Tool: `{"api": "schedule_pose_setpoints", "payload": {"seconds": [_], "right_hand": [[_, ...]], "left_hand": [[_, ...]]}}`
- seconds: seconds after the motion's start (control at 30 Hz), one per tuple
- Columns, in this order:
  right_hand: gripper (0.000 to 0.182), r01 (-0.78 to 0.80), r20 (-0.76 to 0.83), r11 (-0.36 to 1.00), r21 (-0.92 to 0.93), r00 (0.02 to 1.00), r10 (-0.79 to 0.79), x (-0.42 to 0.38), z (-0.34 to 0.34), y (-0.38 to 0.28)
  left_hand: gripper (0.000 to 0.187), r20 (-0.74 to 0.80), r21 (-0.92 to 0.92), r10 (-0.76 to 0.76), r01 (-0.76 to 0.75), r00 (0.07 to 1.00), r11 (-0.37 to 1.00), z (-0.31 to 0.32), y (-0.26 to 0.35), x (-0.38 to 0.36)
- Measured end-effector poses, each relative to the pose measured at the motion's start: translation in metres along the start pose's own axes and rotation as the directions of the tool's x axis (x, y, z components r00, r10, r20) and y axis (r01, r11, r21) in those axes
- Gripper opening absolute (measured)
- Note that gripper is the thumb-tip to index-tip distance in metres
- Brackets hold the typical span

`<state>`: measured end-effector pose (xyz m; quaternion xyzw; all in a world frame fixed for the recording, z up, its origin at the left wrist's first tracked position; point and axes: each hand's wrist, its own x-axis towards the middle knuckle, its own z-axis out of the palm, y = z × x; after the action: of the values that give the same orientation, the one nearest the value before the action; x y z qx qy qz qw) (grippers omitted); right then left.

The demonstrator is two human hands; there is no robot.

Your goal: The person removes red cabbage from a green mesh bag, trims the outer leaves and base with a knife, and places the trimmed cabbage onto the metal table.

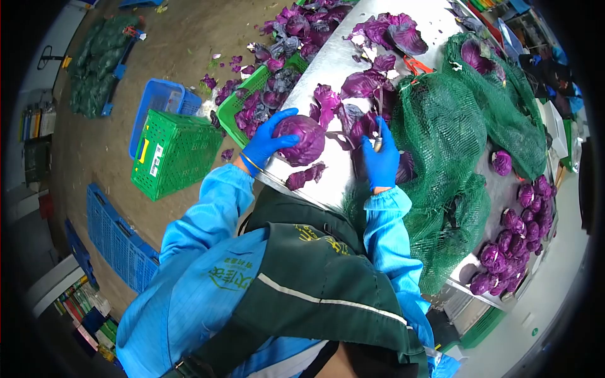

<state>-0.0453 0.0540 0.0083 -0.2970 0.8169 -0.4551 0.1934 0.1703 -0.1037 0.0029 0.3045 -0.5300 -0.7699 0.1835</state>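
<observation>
My left hand (271, 145), in a blue glove, is closed around the side of a round red cabbage (302, 141) at the near edge of the metal table (340, 179). In my right hand (382, 154), also gloved, is a knife (379, 135), its thin blade pointing away from me. Loose purple cabbage leaves (363, 85) lie scattered beyond both hands. One torn leaf (305, 177) rests just in front of the cabbage, nearer to me. A green mesh sack (441, 126) lies right beside my right hand.
Left of the table, a green crate (242, 104) overflows with leaves. Another green crate (176, 151) and a blue crate (154, 101) stand on the floor. Several cabbages (513, 246) are piled at the table's right end. A second mesh sack (504, 107) lies farther back.
</observation>
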Motion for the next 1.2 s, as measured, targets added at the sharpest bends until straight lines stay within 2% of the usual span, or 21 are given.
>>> {"api": "schedule_pose_setpoints", "payload": {"seconds": [0.03,0.1,0.17,0.23,0.3,0.37,0.4,0.57,0.63,0.67,0.7,0.77,0.83,0.87,0.9,0.93,1.0,1.03,1.1,1.17,1.2], "right_hand": [[0.047,0.131,0.006,0.989,0.071,0.991,-0.132,-0.004,0.004,-0.008],[0.057,0.091,0.255,0.909,0.406,0.944,-0.208,-0.008,0.023,-0.008],[0.057,0.184,0.471,0.966,0.182,0.846,-0.249,-0.013,0.028,-0.017],[0.053,0.185,0.492,0.976,0.115,0.843,-0.217,-0.009,0.034,-0.012],[0.049,0.184,0.513,0.982,0.045,0.839,-0.181,-0.006,0.033,-0.021],[0.037,0.25,0.492,0.964,-0.089,0.853,-0.176,-0.003,0.029,-0.032],[0.029,0.232,0.484,0.966,-0.112,0.862,-0.151,-0.002,0.03,-0.033],[0.027,0.18,0.385,0.959,-0.219,0.919,-0.084,0.002,0.039,-0.002],[0.029,0.041,0.422,0.996,0.083,0.904,-0.072,0.002,0.046,0.017],[0.034,0.062,0.411,0.966,0.251,0.897,-0.164,-0.008,0.045,0.013],[0.034,0.062,0.411,0.966,0.251,0.897,-0.164,-0.013,0.042,0.002],[0.042,0.346,0.416,0.938,-0.007,0.854,-0.312,-0.015,0.033,-0.022],[0.046,0.318,0.461,0.946,-0.06,0.85,-0.256,-0.011,0.033,-0.027],[0.043,0.331,0.507,0.923,-0.196,0.84,-0.193,-0.007,0.035,-0.027],[0.039,0.344,0.541,0.88,-0.327,0.832,-0.124,-0.003,0.036,-0.027],[0.039,0.342,0.535,0.881,-0.328,0.836,-0.125,-0.002,0.036,-0.026],[0.031,0.14,0.417,0.965,-0.223,0.908,-0.035,0.001,0.033,-0.02],[0.025,-0.012,0.294,0.997,-0.077,0.955,0.034,0.007,0.041,0.002],[0.027,-0.087,0.213,0.995,0.046,0.974,0.076,0.022,0.027,0.023],[0.03,-0.171,0.13,0.984,0.042,0.978,0.164,0.032,0.014,0.034],[0.042,-0.15,0.108,0.988,-0.035,0.982,0.153,0.034,0.007,0.036]], "left_hand": [[0.064,0.001,-0.002,-0.003,0.003,1.0,1.0,0.0,0.0,0.004],[0.078,0.178,0.341,0.114,-0.17,0.977,0.925,-0.001,0.0,0.012],[0.085,0.223,0.393,0.109,-0.192,0.969,0.899,0.002,-0.002,0.016],[0.088,0.239,0.471,0.092,-0.199,0.967,0.859,0.005,-0.005,0.015],[0.094,0.185,0.463,0.046,-0.128,0.982,0.877,0.007,-0.007,0.008],[0.099,0.065,0.556,0.117,-0.133,0.991,0.82,0.011,-0.012,0.001],[0.101,0.081,0.695,0.197,-0.197,0.977,0.692,0.011,-0.02,-0.002],[0.101,0.053,0.691,0.255,-0.22,0.965,0.689,0.014,-0.031,-0.008],[0.1,0.071,0.632,0.194,-0.194,0.979,0.75,0.015,-0.026,-0.01],[0.1,0.067,0.633,0.195,-0.193,0.978,0.749,0.013,-0.025,-0.009],[0.099,0.075,0.621,0.182,-0.189,0.98,0.761,0.012,-0.025,-0.008],[0.099,0.086,0.607,0.176,-0.192,0.981,0.771,0.011,-0.023,-0.002],[0.1,0.1,0.626,0.105,-0.145,0.989,0.767,0.009,-0.021,0.001],[0.1,0.118,0.634,0.065,-0.125,0.991,0.763,0.008,-0.018,0.003],[0.1,0.125,0.637,0.066,-0.131,0.99,0.76,0.008,-0.016,0.003],[0.1,0.185,0.642,0.089,-0.189,0.979,0.743,0.007,-0.013,0.004],[0.1,0.256,0.617,0.134,-0.269,0.957,0.74,0.004,-0.013,0.001],[0.1,0.257,0.617,0.133,-0.269,0.957,0.74,0.002,-0.014,-0.002],[0.097,0.207,0.519,0.118,-0.211,0.971,0.828,-0.003,-0.015,-0.01],[0.095,0.178,0.449,0.13,-0.198,0.975,0.871,-0.014,-0.019,-0.013],[0.094,0.147,0.374,0.142,-0.188,0.979,0.908,-0.018,-0.02,-0.012]]}}
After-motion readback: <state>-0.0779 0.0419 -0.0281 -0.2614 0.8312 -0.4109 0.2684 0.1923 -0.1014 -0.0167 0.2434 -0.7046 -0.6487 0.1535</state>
